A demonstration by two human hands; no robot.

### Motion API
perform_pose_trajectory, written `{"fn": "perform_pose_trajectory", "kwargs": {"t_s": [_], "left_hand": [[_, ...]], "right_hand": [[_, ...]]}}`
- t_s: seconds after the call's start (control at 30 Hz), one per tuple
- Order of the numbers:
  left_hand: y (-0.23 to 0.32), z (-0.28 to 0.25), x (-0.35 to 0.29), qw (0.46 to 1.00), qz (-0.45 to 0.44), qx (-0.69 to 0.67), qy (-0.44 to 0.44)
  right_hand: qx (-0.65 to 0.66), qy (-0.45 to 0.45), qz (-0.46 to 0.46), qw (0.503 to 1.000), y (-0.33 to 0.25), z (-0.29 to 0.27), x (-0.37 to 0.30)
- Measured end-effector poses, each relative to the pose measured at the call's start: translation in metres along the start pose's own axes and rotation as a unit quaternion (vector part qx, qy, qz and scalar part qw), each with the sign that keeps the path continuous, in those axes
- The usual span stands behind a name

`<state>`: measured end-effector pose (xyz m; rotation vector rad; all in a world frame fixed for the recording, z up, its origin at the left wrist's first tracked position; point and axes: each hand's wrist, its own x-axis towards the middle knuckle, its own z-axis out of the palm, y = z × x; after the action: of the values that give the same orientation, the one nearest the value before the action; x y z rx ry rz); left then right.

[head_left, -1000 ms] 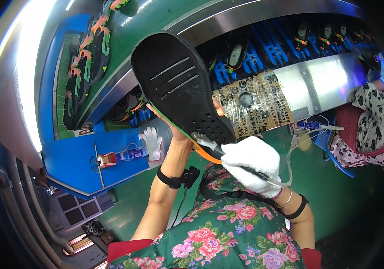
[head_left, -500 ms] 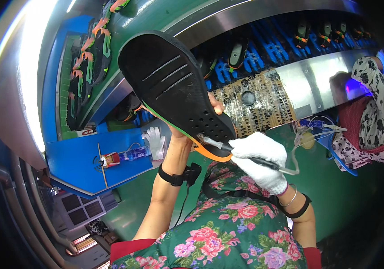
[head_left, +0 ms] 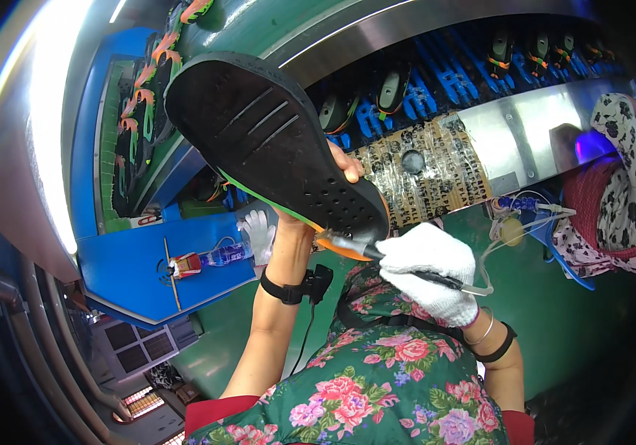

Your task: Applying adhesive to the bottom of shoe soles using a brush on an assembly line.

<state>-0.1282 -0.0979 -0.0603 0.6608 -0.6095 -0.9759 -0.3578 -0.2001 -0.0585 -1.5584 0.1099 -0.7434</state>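
Observation:
A black shoe sole with a green and orange rim is held up in the middle of the view. It has a cluster of small holes and three slanted grooves on its face. My bare left hand grips it from behind, fingers curled over the right edge; the palm is mostly hidden. My right hand, in a white knit glove, is closed around a brush with a dark handle and a thin tube running from its end. The bristles touch the sole's orange rim near the holed end.
Behind is a rack of blue holders carrying shoes, fronted by a metal ledge with a taped cardboard sheet. A blue table at left holds a white glove and a bottle. Another person works at right.
The sole has shifted left and tilted a little in my left hand. The brush tip has moved slightly left and down onto the orange rim, the bristles now blurred.

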Motion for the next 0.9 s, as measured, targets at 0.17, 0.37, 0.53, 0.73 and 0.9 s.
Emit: {"fn": "perform_pose_trajectory", "kwargs": {"t_s": [0.17,0.37,0.53,0.73,0.9], "left_hand": [[0.004,0.001,0.003,0.999,0.01,0.038,0.008],[0.003,0.004,0.009,0.999,0.022,0.024,-0.002],[-0.004,0.019,0.01,0.999,0.026,-0.03,0.03],[-0.005,0.0,0.013,0.999,0.031,0.003,-0.007],[-0.009,0.001,0.01,1.0,0.006,-0.004,0.019]], "right_hand": [[-0.04,-0.014,-0.014,0.999,-0.01,0.002,0.001],[-0.077,-0.018,-0.074,0.994,-0.01,0.004,0.003],[-0.082,-0.045,-0.127,0.988,-0.024,0.011,0.008],[-0.121,0.003,-0.092,0.988,-0.013,0.008,-0.006],[-0.035,0.011,-0.053,0.998,-0.018,0.006,-0.006]]}}
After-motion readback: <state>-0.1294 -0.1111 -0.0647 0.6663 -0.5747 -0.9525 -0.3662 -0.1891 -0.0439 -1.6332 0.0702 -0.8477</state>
